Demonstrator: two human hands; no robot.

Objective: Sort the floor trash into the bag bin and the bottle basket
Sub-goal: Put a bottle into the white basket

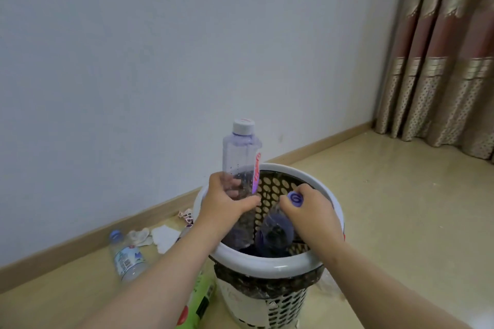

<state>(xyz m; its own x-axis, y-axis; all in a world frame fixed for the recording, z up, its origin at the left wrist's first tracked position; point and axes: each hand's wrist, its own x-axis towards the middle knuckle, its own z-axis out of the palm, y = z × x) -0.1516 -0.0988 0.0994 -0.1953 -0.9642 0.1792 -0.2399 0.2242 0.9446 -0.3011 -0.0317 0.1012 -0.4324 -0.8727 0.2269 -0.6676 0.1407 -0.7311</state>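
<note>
A white perforated basket with a wide rim stands on the floor in front of me. My left hand grips a tall clear bottle with a white cap, upright, its base down inside the basket. My right hand holds a second clear bottle by its purple-capped neck, its body tilted down inside the basket. On the floor to the left lies a clear water bottle with a blue cap and a label.
White crumpled tissue and small paper scraps lie by the wooden baseboard left of the basket. A green wrapper lies against the basket's left foot. Patterned curtains hang at the right. A plain wall rises behind.
</note>
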